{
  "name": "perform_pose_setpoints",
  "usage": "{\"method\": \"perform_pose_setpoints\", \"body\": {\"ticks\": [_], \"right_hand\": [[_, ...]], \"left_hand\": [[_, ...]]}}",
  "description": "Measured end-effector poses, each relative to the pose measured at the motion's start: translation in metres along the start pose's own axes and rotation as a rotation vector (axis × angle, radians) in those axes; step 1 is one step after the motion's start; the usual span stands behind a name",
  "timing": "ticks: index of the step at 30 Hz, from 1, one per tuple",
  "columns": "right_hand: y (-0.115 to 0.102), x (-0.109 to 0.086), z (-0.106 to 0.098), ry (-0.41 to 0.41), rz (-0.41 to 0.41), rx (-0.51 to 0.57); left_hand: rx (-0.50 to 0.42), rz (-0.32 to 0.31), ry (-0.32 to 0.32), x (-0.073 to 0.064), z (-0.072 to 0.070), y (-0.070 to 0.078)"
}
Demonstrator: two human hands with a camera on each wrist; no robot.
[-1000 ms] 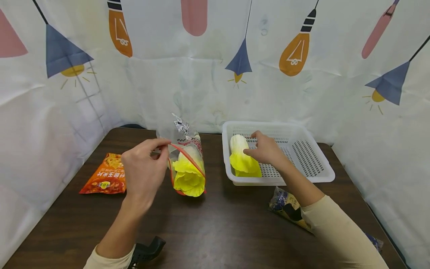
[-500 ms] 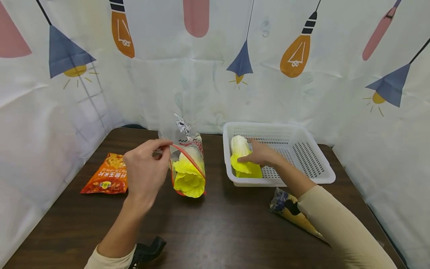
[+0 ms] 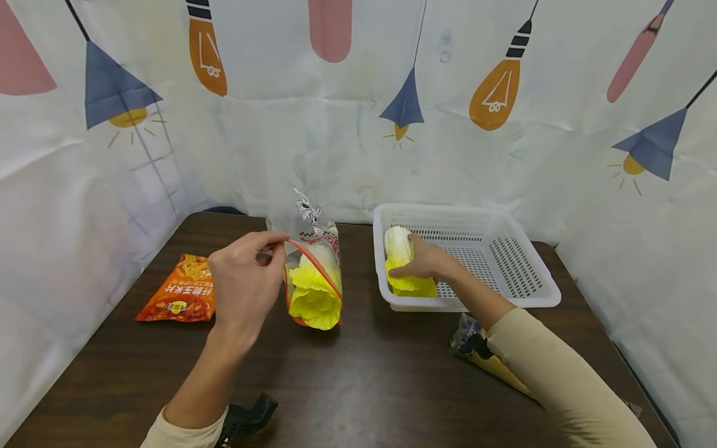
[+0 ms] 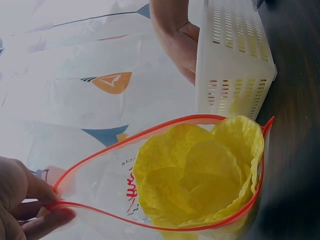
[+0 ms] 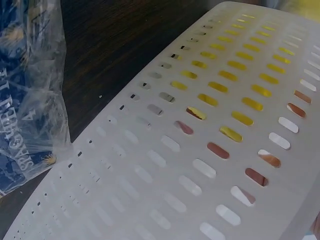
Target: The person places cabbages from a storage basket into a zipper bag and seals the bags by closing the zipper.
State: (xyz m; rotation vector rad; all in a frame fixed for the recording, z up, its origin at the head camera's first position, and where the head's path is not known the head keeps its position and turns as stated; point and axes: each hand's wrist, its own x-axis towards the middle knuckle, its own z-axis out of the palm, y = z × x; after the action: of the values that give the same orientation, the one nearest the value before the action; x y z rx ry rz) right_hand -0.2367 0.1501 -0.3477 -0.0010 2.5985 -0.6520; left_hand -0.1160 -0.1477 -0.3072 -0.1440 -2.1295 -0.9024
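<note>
My left hand (image 3: 246, 280) pinches the red zip edge of a clear plastic zip bag (image 4: 115, 187). The bag lies with its mouth held apart towards me. Inside it is a napa cabbage (image 4: 195, 175), its yellow leafy end at the mouth. To the right, my right hand (image 3: 422, 260) reaches into a white slotted basket (image 3: 526, 300) and grips a second napa cabbage (image 3: 399, 246) at the basket's left side. Its thumb lies across the leaves, and the other fingertips are mostly hidden. From the right wrist, the basket wall (image 5: 165, 200) covers most of that hand.
An orange snack bag (image 3: 179, 292) lies left of my left hand. A packet with a blue and gold wrapper (image 3: 498, 367) lies under my right forearm, in front of the basket. A printed white curtain (image 3: 336, 143) hangs behind the dark wooden table (image 3: 358, 386).
My right hand has moved left and down over the cabbage in the basket and has closed round it. My left hand keeps its pinch on the bag's edge.
</note>
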Motion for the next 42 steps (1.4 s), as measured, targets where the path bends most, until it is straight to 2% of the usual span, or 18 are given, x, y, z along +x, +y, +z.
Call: {"method": "perform_pose_setpoints", "body": {"ticks": [15, 23, 27, 36, 42], "right_hand": [[0.000, 0.002, 0.002, -0.005, 0.033, 0.025], [0.005, 0.001, -0.001, -0.014, -0.030, 0.107], [0.009, 0.001, -0.004, -0.014, -0.020, 0.118], [0.015, -0.003, -0.012, -0.085, -0.042, 0.303], [0.018, -0.004, -0.016, -0.106, -0.035, 0.352]], "left_hand": [[0.005, -0.004, -0.004, 0.000, 0.000, 0.000], [0.001, 0.003, 0.008, 0.001, 0.001, -0.001], [0.003, -0.004, 0.003, 0.001, 0.001, 0.000], [0.009, 0.007, 0.002, 0.001, 0.002, 0.000], [0.005, 0.011, -0.001, 0.001, 0.001, -0.001]]}}
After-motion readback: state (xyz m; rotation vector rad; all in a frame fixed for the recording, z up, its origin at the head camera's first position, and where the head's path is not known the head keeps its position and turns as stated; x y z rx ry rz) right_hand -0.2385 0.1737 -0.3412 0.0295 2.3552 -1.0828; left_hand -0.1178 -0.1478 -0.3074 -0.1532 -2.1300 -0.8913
